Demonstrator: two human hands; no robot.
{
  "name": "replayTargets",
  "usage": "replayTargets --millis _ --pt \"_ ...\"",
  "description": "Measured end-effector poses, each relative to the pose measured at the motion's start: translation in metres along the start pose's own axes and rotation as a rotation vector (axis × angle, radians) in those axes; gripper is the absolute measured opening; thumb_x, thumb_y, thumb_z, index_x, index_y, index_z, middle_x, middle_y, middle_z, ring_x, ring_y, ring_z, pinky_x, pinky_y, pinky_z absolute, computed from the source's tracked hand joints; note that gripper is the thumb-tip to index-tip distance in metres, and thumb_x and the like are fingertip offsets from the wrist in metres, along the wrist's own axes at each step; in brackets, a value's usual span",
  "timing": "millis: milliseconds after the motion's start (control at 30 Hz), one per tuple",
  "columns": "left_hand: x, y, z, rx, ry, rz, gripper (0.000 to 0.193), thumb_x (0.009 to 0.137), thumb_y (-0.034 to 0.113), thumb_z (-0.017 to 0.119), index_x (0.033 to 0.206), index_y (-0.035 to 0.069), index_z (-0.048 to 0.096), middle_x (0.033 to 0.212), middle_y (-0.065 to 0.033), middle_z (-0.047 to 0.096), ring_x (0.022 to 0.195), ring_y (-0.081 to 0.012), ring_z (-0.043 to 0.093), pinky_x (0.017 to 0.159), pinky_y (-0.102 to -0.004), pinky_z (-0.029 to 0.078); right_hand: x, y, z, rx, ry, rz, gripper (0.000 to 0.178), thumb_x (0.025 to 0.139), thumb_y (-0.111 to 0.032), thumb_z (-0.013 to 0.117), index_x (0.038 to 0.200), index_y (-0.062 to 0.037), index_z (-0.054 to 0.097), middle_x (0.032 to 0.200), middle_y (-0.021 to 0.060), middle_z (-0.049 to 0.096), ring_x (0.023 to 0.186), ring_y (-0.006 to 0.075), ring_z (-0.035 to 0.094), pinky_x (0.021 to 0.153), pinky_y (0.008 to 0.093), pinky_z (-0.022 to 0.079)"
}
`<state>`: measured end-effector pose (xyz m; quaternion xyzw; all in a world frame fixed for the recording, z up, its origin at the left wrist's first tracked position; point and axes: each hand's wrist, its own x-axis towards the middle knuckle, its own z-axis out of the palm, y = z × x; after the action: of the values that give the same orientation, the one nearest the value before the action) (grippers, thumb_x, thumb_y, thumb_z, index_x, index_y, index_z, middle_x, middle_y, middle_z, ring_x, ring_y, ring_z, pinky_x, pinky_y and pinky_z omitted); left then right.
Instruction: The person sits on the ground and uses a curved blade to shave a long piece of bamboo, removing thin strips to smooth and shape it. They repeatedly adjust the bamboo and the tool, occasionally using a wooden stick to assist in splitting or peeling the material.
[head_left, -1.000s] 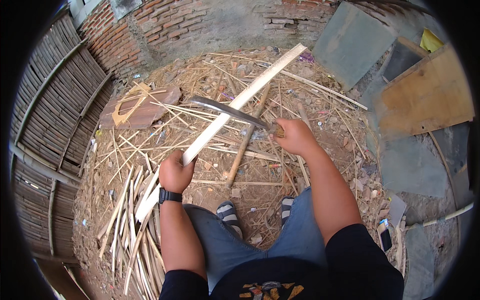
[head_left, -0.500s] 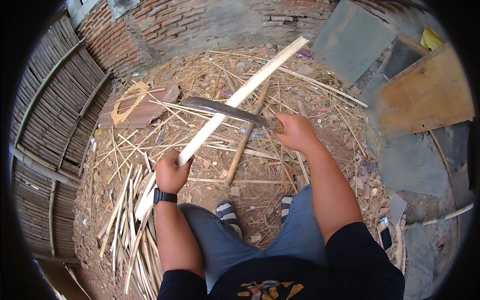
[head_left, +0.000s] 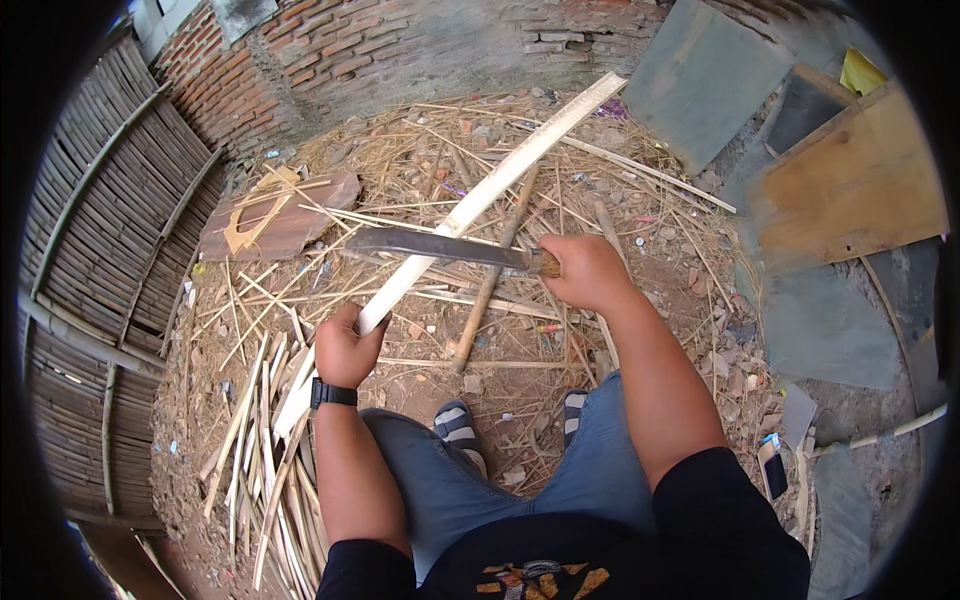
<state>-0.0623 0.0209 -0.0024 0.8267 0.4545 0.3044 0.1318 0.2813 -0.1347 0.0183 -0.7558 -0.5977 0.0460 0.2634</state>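
Note:
My left hand (head_left: 348, 345) is closed round the lower part of a long, pale split bamboo strip (head_left: 485, 195), which slants up and away to the right, with its lower end beside my left forearm. My right hand (head_left: 583, 272) grips the wooden handle of a machete (head_left: 430, 246). Its dark, broad blade points left and lies across the strip, a little beyond my left hand. Whether the edge bites into the strip, I cannot tell.
A heap of split strips (head_left: 272, 470) lies left of my legs. Beyond are a round stick (head_left: 488, 285), scattered slivers and a rusty sheet (head_left: 285, 222). A woven bamboo wall (head_left: 100, 250) stands left, a brick wall (head_left: 370, 60) behind, boards (head_left: 850, 185) right. A phone-like object (head_left: 771, 468) lies lower right.
The machete has slid down along the bamboo strip, nearer to my left hand, its blade now lying more level. My left hand keeps its hold with hardly any movement.

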Motion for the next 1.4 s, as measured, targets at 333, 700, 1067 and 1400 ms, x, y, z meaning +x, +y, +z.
replayTargets --millis 333,700,1067,1400 --pt "0.005 0.004 -0.001 0.049 0.007 -0.019 0.040 0.083 0.032 0.086 0.074 0.001 0.062 0.064 -0.0180 0.062 0.056 -0.0333 0.060 0.056 -0.0421 0.048 0.001 0.018 -0.004 0.071 0.140 0.271 0.033 0.088 -0.030 0.077 0.114 -0.0099 0.071 0.091 0.0205 0.073 0.091 0.0406 0.071 0.080 0.0503 0.056" --pt "0.002 0.006 -0.003 0.097 0.017 -0.002 0.043 0.083 0.036 0.086 0.074 0.002 0.061 0.063 -0.0171 0.062 0.054 -0.0306 0.058 0.056 -0.0411 0.048 0.011 0.049 -0.005 0.065 0.174 0.357 0.048 0.086 -0.026 0.080 0.126 -0.0032 0.070 0.100 0.0235 0.075 0.095 0.0392 0.073 0.087 0.0455 0.056" --pt "0.000 0.002 -0.003 -0.016 0.004 -0.065 0.038 0.083 0.032 0.087 0.076 0.002 0.064 0.064 -0.0174 0.065 0.056 -0.0324 0.063 0.056 -0.0407 0.049 0.001 0.002 -0.001 0.033 -0.048 0.070 0.045 0.085 -0.026 0.079 0.125 -0.0086 0.071 0.102 0.0232 0.074 0.098 0.0403 0.071 0.087 0.0478 0.056" --pt "0.003 0.013 -0.004 0.097 -0.036 -0.060 0.040 0.082 0.036 0.087 0.075 0.002 0.065 0.067 -0.0193 0.067 0.061 -0.0369 0.066 0.058 -0.0430 0.051 0.003 0.036 -0.012 0.136 0.119 0.362 0.048 0.089 -0.030 0.077 0.126 -0.0020 0.069 0.108 0.0229 0.075 0.103 0.0396 0.071 0.091 0.0465 0.056"
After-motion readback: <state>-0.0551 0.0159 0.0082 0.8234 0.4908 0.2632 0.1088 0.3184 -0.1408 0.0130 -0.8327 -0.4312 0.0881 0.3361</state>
